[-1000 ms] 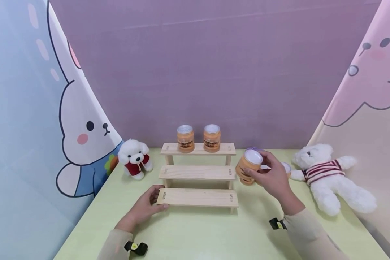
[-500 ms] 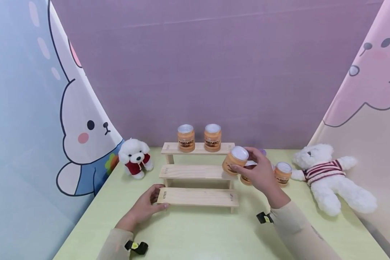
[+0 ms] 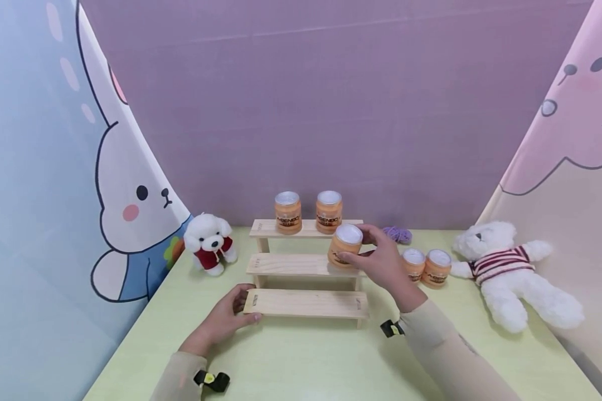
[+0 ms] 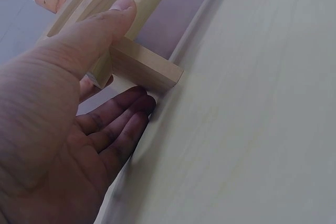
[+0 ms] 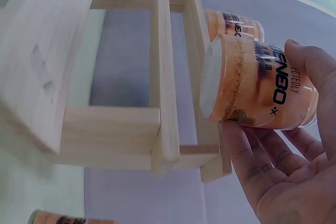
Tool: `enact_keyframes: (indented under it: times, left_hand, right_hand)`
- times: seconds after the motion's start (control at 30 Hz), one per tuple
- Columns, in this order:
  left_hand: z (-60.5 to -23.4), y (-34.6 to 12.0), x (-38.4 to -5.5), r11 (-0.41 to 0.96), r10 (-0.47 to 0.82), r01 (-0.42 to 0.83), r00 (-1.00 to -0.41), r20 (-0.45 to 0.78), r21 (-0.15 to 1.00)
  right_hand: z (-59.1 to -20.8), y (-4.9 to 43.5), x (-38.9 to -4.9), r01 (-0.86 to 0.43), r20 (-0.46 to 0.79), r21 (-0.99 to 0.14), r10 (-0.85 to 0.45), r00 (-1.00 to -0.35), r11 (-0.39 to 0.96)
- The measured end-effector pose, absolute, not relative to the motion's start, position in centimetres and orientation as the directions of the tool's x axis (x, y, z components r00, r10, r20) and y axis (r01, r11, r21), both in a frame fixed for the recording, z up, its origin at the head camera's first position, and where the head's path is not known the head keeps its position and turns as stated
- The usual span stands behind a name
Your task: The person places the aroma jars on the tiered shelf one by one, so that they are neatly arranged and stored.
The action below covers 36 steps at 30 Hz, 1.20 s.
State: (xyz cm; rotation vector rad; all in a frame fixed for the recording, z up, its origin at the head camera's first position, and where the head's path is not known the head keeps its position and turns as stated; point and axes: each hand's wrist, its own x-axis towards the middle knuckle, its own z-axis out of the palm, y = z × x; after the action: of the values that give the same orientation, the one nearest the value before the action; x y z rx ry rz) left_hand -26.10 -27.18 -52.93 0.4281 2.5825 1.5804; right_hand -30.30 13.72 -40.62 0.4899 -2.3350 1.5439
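A short orange can (image 3: 345, 246) with a silver lid and dark lettering is gripped by my right hand (image 3: 383, 264), thumb on one side and fingers on the other. It stands upright in front of the top step, over the right part of the middle step. In the right wrist view the held can (image 5: 262, 82) covers part of another can behind it. My left hand (image 3: 222, 318) holds the left end of the lowest step of a three-tier wooden stand (image 3: 306, 303). Its thumb lies on the board, with fingers beside the leg (image 4: 149, 66).
Two matching cans (image 3: 288, 213) stand on the top step. Two more cans (image 3: 435, 269) sit on the table right of the stand, near purple yarn (image 3: 397, 234). A white plush dog (image 3: 209, 243) is at left, a plush bear (image 3: 514, 273) at right.
My right hand has carried the can leftward, from beside the stand to over its middle step, and the can is now more upright. My left hand stays on the stand.
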Motion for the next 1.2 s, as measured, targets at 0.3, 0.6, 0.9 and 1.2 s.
enact_keyframes:
  times: [0.3, 0.6, 0.9, 1.2]
  left_hand:
    - [-53.2, -27.2, -26.2, 0.443, 0.257, 0.174, -0.964, 0.061, 0.880]
    - [-53.4, -27.4, -26.5, 0.439, 0.253, 0.166, -0.966, 0.056, 0.883]
    - [-53.3, -27.3, -26.4, 0.461, 0.237, 0.141, -0.971, 0.031, 0.876]
    - [-53.0, -27.3, -26.3, 0.467, 0.240, 0.143, -0.970, 0.031, 0.873]
  right_hand:
    - [-40.8, 11.4, -31.1, -0.456, 0.431, -0.801, -0.156, -0.889, 0.388]
    - [-41.5, 9.6, -31.7, -0.404, 0.367, -0.824, -0.169, -0.915, 0.397]
    - [-41.8, 8.4, -31.7, -0.424, 0.387, -0.798, -0.176, -0.905, 0.427]
    - [-42.2, 7.6, -31.4, -0.403, 0.364, -0.814, -0.172, -0.915, 0.419]
